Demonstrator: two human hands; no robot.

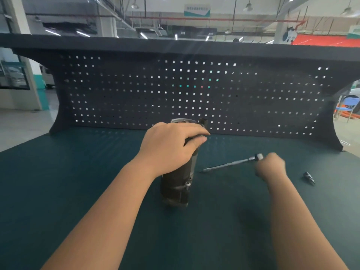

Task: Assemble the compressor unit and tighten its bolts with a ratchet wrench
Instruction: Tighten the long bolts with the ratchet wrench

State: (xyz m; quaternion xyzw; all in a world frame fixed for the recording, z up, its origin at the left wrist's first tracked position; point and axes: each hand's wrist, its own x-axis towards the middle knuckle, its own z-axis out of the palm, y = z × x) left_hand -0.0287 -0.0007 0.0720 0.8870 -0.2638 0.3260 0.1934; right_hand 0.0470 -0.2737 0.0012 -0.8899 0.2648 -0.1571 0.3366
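Dark green worktop (78, 182). Left hand (169, 145) laid over top of upright compressor unit (178, 184), fingers curled round its upper rim. Ratchet wrench (231, 164) lies between hands, head end at right hand (270, 166); fingers curled there, blurred, grip unclear. Small dark socket (309, 177) just right of right hand.

A dark green bench (78, 172) ends at a black pegboard (194, 94) along its far edge. Beyond it, strip lights (143, 35) and ducts hang from the ceiling; a blue chair (348, 106) stands far right.
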